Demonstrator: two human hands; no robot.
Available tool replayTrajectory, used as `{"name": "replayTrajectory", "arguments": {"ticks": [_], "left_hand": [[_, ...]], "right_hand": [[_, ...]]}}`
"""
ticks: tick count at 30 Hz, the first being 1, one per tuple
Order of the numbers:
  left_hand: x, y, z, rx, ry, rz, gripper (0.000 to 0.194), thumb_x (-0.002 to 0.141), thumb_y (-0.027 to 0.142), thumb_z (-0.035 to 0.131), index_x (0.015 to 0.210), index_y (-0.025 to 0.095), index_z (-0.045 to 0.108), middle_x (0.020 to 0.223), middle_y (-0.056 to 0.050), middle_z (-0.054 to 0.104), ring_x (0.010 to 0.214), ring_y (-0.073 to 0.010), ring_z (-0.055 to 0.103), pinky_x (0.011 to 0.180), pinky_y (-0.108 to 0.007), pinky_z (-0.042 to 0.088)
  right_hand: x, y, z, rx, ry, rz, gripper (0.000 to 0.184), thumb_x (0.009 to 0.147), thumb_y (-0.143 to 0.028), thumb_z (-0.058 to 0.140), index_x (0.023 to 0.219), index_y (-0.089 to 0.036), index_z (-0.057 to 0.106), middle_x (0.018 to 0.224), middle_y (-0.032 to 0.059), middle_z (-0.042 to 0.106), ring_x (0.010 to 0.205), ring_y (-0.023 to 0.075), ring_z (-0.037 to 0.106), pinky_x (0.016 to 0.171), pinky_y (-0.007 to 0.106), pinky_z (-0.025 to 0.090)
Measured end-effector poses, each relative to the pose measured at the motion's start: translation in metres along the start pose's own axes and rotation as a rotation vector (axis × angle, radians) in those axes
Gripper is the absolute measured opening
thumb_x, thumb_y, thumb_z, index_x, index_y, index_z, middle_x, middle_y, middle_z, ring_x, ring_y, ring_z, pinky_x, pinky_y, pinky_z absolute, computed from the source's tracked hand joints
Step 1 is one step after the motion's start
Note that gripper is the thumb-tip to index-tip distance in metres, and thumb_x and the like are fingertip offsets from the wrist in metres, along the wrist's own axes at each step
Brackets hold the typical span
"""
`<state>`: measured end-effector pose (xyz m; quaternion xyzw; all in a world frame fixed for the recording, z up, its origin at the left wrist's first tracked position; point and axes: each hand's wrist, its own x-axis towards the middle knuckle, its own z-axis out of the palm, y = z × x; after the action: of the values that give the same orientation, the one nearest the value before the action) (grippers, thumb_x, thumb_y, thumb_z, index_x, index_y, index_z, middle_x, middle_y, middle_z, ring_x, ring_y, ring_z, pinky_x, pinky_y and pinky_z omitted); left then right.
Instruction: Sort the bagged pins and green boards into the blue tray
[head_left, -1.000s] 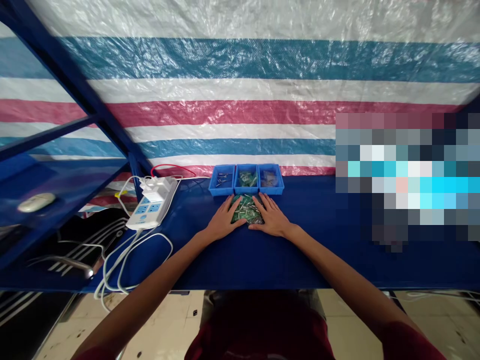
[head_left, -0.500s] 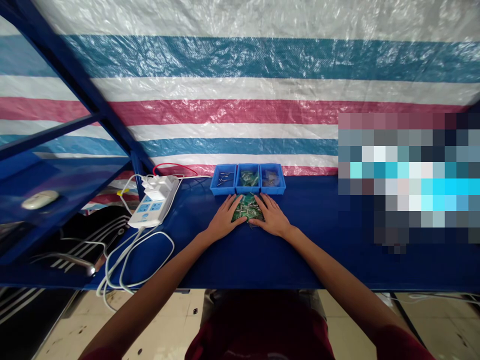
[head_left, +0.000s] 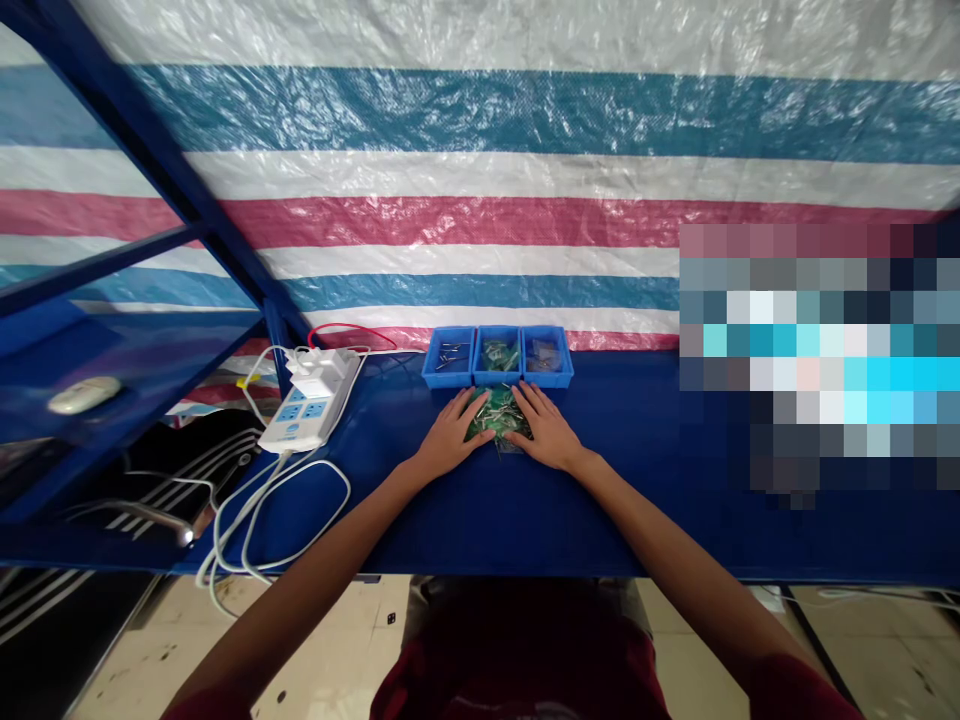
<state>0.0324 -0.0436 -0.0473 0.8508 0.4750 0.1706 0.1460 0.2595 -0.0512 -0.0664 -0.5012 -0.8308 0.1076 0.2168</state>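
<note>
A pile of small green pieces mixed with thin silvery metal bits (head_left: 499, 412) lies on the blue table in front of the bins. Against its left side rests my left hand (head_left: 452, 432), open, with thumb and fingers apart. My right hand (head_left: 550, 428) lies open along the other side, its thumb reaching in toward the near edge. Both palms face down and the pile sits between them. Behind it stand three blue bins: the left bin (head_left: 448, 380) holds a few slim metal pieces, the middle bin (head_left: 497, 379) green pieces, and the right bin (head_left: 546, 380) clear and brownish bits.
A white power strip (head_left: 291, 432) with plugged-in adapters (head_left: 319, 375) stands left on the table (head_left: 480, 530), its white cable (head_left: 247, 520) looped toward the front edge. Farther left are a blue metal frame (head_left: 217, 240) and a white mouse (head_left: 84, 394). The right side is pixelated.
Both hands stay around the pile with little movement. A few metal bits in the pile have shifted, and the view has moved slightly.
</note>
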Motion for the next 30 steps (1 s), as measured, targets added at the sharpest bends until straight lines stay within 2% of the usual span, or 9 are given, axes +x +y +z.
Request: {"name": "replayTrajectory", "arguments": {"ticks": [4, 11, 16, 19, 24, 30], "left_hand": [[-0.001, 0.000, -0.003, -0.049, -0.007, -0.005, 0.074, 0.088, 0.064, 0.043, 0.149, 0.024, 0.028, 0.156, -0.008, 0.026, 0.144, -0.0298, 0.021, 0.117, -0.043, 0.022], [-0.002, -0.007, -0.013, -0.215, -0.003, -0.010, 0.078, 0.080, 0.066, 0.055, 0.144, 0.025, 0.039, 0.152, -0.006, 0.035, 0.141, -0.0302, 0.028, 0.114, -0.041, 0.030], [0.003, -0.015, -0.014, -0.218, 0.125, 0.059, 0.064, 0.078, 0.065, 0.058, 0.128, 0.024, 0.059, 0.141, -0.007, 0.050, 0.135, -0.0298, 0.040, 0.114, -0.045, 0.032], [0.004, -0.015, -0.012, -0.243, 0.140, 0.113, 0.053, 0.083, 0.062, 0.054, 0.117, 0.023, 0.068, 0.134, -0.007, 0.057, 0.128, -0.0286, 0.049, 0.111, -0.046, 0.037], [-0.001, -0.010, -0.008, -0.256, 0.106, 0.147, 0.048, 0.092, 0.053, 0.045, 0.122, 0.022, 0.064, 0.135, -0.005, 0.057, 0.127, -0.0259, 0.051, 0.110, -0.043, 0.039], [-0.002, -0.008, -0.010, -0.239, 0.160, 0.161, 0.044, 0.095, 0.047, 0.041, 0.125, 0.022, 0.062, 0.133, -0.006, 0.059, 0.122, -0.0235, 0.055, 0.108, -0.040, 0.041]], "right_hand": [[-0.001, 0.001, -0.004, 0.037, -0.004, -0.008, 0.085, 0.086, -0.067, 0.041, 0.153, -0.022, 0.015, 0.159, 0.0085, 0.015, 0.147, 0.0273, 0.010, 0.118, 0.050, 0.016], [-0.001, 0.004, -0.007, 0.071, -0.021, -0.037, 0.082, 0.087, -0.066, 0.043, 0.153, -0.024, 0.016, 0.159, 0.0082, 0.015, 0.147, 0.0276, 0.009, 0.118, 0.050, 0.015], [-0.003, 0.004, -0.008, 0.084, -0.004, -0.055, 0.078, 0.088, -0.064, 0.042, 0.152, -0.026, 0.018, 0.158, 0.0085, 0.016, 0.146, 0.0279, 0.010, 0.117, 0.052, 0.016], [-0.004, 0.003, -0.010, 0.081, -0.003, -0.058, 0.075, 0.089, -0.062, 0.042, 0.152, -0.025, 0.021, 0.158, 0.0089, 0.017, 0.146, 0.0282, 0.011, 0.117, 0.052, 0.018], [-0.004, 0.003, -0.010, 0.097, 0.000, -0.059, 0.072, 0.090, -0.061, 0.042, 0.151, -0.026, 0.024, 0.158, 0.0077, 0.017, 0.146, 0.0278, 0.011, 0.117, 0.052, 0.017], [-0.004, 0.004, -0.009, 0.101, -0.004, -0.049, 0.072, 0.090, -0.063, 0.039, 0.150, -0.025, 0.027, 0.158, 0.0081, 0.018, 0.146, 0.0276, 0.011, 0.117, 0.052, 0.017]]}}
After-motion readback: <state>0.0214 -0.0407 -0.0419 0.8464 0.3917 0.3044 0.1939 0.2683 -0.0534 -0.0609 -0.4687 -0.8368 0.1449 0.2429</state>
